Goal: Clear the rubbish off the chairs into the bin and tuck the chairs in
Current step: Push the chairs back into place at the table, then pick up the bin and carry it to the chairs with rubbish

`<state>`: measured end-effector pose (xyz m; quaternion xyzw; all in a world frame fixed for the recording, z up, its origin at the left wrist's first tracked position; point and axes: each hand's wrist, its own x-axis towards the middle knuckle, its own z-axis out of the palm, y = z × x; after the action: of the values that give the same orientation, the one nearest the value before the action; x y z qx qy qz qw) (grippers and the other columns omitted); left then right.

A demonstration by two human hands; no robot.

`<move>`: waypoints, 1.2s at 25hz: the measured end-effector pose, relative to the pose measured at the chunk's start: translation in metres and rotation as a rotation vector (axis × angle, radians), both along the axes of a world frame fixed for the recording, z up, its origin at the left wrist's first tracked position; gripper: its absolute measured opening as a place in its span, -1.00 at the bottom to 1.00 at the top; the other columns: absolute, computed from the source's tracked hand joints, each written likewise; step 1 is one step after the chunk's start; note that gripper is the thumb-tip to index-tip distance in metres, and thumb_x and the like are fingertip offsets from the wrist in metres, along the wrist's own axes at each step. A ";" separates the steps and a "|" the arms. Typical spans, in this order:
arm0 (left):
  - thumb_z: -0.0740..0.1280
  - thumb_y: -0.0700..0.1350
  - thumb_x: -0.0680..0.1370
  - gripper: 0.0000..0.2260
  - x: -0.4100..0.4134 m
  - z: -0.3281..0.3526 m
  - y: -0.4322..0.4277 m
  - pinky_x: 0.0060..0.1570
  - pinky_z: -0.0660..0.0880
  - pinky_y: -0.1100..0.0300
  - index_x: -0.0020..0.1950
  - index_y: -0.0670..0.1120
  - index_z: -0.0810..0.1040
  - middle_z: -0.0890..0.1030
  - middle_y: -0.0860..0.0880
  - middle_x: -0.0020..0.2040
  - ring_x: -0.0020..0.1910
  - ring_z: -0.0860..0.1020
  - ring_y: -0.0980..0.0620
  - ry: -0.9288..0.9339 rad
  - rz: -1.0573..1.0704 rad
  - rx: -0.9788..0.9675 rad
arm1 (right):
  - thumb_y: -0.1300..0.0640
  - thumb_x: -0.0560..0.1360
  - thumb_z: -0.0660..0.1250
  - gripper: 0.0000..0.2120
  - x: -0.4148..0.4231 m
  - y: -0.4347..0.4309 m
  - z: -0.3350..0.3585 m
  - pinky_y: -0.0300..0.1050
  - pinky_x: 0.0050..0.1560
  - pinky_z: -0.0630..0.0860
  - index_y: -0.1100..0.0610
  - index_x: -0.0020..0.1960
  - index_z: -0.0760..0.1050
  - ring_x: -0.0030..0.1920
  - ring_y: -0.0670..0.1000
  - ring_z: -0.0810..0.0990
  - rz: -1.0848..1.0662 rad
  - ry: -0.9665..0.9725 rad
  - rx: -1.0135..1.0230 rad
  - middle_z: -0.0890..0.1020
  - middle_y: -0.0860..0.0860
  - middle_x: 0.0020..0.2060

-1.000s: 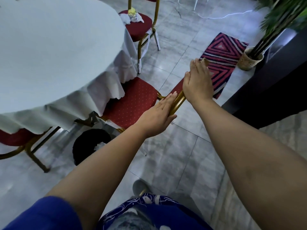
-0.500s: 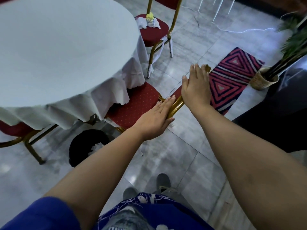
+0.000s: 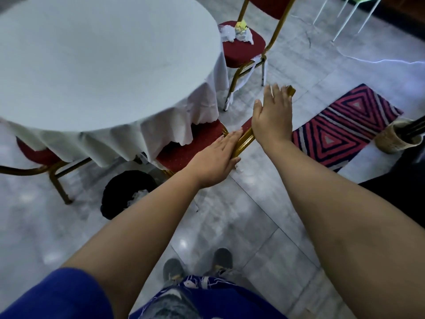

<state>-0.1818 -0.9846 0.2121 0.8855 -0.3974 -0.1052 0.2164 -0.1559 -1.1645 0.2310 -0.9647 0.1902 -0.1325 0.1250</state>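
Since a moment ago, the near chair (image 3: 195, 148) has slid further under the white-clothed table (image 3: 92, 65). Both hands press flat, fingers extended, against its gold back rail: left hand (image 3: 215, 161), right hand (image 3: 272, 118). Crumpled rubbish (image 3: 236, 33) sits on the far chair (image 3: 246, 49). Black bin (image 3: 124, 194) stands near left. No writing is legible.

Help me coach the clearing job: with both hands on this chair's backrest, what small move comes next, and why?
Probably one more short push. The left hand and right hand lie flat on the near chair, whose seat is only part-way under the tablecloth. Then the far chair, which holds crumpled rubbish for the bin.
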 end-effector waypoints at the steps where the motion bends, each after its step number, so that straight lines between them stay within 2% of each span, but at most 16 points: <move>1: 0.07 0.05 0.68 -0.42 0.003 0.001 0.001 0.32 -0.29 0.48 0.60 -0.05 -0.13 -0.03 0.02 0.60 0.52 -0.06 0.21 -0.007 0.006 0.005 | 0.00 0.66 -0.03 -0.47 0.004 0.001 0.000 0.08 0.57 -0.04 0.21 0.56 0.16 0.58 0.15 0.04 -0.001 -0.014 0.002 0.19 0.15 0.56; 9: 0.10 0.04 0.67 -0.43 -0.001 -0.010 -0.001 0.41 -0.22 0.40 0.60 -0.09 -0.06 0.03 -0.01 0.60 0.56 -0.02 0.11 -0.011 0.008 0.001 | 0.03 0.65 -0.03 -0.48 -0.002 -0.001 -0.002 0.05 0.58 -0.05 0.22 0.55 0.18 0.58 0.15 0.04 -0.012 0.009 -0.047 0.21 0.16 0.55; 14: 0.08 0.10 0.67 -0.44 -0.011 -0.016 0.004 0.45 -0.19 0.31 0.60 -0.06 -0.02 0.02 0.00 0.60 0.56 -0.05 0.11 0.001 0.097 -0.002 | 0.02 0.66 -0.03 -0.51 -0.007 0.008 -0.004 0.07 0.57 -0.04 0.21 0.50 0.26 0.56 0.16 0.14 0.142 0.021 -0.165 0.34 0.13 0.49; 20: -0.01 0.10 0.67 -0.47 -0.020 -0.038 0.074 0.53 -0.13 0.16 0.59 -0.04 -0.04 -0.02 0.00 0.60 0.57 -0.09 0.09 0.041 0.255 0.047 | -0.04 0.65 -0.05 -0.46 -0.012 0.029 -0.001 0.13 0.57 -0.09 0.22 0.54 0.20 0.54 0.17 0.18 0.110 0.161 -0.289 0.31 0.17 0.51; 22: -0.02 0.11 0.67 -0.46 -0.021 -0.049 0.113 0.53 -0.12 0.12 0.60 -0.06 -0.03 -0.02 -0.02 0.60 0.57 -0.10 0.07 0.052 0.330 0.099 | -0.02 0.65 -0.05 -0.46 -0.013 0.057 -0.007 0.14 0.55 0.02 0.22 0.54 0.19 0.51 0.18 0.25 0.172 0.210 -0.296 0.31 0.19 0.50; 25: -0.03 0.10 0.67 -0.46 -0.022 -0.060 0.182 0.53 -0.13 0.10 0.60 -0.08 -0.03 -0.05 -0.03 0.60 0.57 -0.11 0.05 0.117 0.437 0.151 | -0.01 0.65 0.00 -0.50 -0.014 0.129 -0.025 0.15 0.37 0.34 0.22 0.50 0.26 0.38 0.23 0.41 0.264 0.243 -0.179 0.39 0.20 0.44; 30: -0.04 0.10 0.68 -0.47 -0.019 -0.094 0.323 0.52 -0.12 0.08 0.59 -0.09 -0.02 -0.05 -0.04 0.60 0.57 -0.10 0.03 0.227 0.593 0.247 | -0.01 0.64 0.08 -0.57 -0.020 0.285 -0.079 0.15 0.19 0.46 0.18 0.43 0.34 0.27 0.23 0.49 0.299 0.351 0.048 0.48 0.15 0.35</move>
<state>-0.2012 -0.6611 0.1185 0.9647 -0.0801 -0.1832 0.1716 -0.1760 -0.8799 0.1523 -0.9871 0.0672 0.0621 0.1312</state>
